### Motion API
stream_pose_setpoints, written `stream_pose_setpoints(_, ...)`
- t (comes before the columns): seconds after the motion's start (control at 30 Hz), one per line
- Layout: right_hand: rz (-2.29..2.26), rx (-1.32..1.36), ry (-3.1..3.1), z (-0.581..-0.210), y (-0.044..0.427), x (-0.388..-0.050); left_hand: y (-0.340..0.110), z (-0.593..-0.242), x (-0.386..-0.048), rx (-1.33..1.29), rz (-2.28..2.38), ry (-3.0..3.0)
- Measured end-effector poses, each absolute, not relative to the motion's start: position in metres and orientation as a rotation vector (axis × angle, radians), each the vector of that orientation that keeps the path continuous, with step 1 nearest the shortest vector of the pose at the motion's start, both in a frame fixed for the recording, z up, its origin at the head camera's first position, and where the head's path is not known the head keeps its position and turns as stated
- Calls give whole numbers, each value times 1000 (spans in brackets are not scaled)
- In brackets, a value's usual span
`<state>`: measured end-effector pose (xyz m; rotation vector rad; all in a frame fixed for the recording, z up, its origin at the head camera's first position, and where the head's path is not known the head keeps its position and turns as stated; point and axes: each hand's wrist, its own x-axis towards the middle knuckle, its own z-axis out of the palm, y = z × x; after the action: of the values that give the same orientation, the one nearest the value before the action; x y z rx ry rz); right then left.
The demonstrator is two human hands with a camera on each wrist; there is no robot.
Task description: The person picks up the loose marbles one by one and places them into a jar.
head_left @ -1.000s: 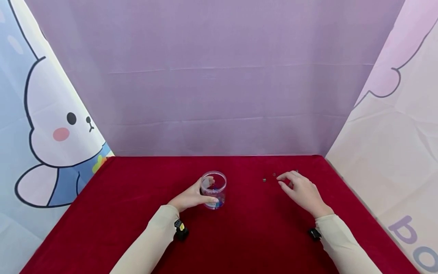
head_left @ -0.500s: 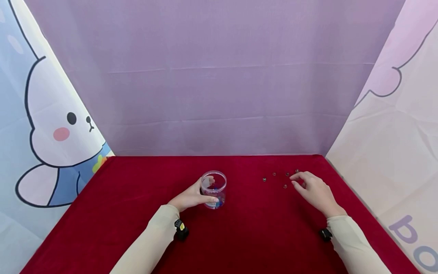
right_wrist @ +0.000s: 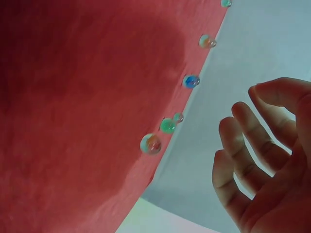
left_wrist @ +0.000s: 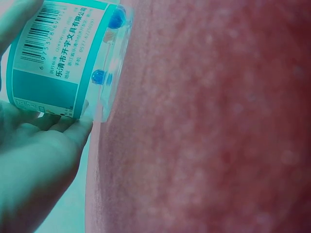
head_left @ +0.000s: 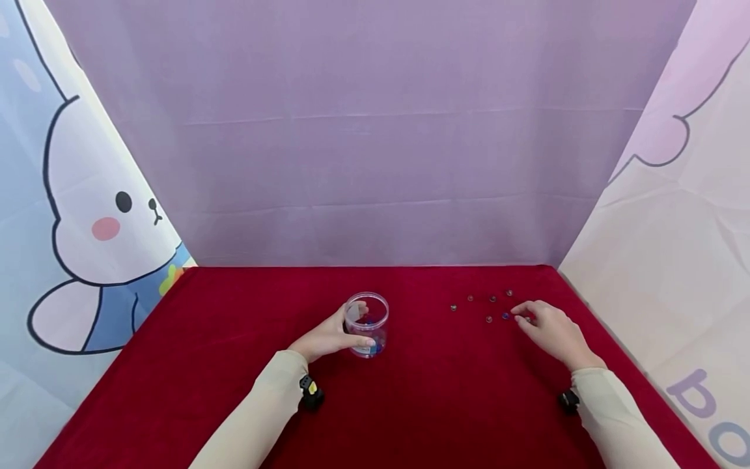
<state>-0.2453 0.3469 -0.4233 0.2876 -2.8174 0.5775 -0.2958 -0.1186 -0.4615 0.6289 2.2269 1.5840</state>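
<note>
1. The right hand [head_left: 547, 329] hangs low over the red-covered counter [head_left: 410, 391], fingers loosely bent, thumb and forefinger tips close together; nothing shows in its grasp.
2. The blue marble [head_left: 506, 316] lies just left of those fingertips, on the counter. A pale marble [head_left: 528, 319] shows partly hidden at the hand; whether it is touched, I cannot tell.
3. Other loose marbles lie farther left and beyond, out to the leftmost marble [head_left: 454, 307]. Being round, they have no long axis to match.
4. The left hand [head_left: 325, 337] grips the clear jar [head_left: 376, 331] round its side. The jar is upright, mouth up, with marbles inside near its base.
5. The right hand is clearly nearer the loose marbles; the jar is well to their left.
</note>
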Motion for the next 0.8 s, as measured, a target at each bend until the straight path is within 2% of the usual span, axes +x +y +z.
stream_pose_setpoints(0.8,645,162,-3016,-417,375,-238,-118,-461,-294,627,1583,2238)
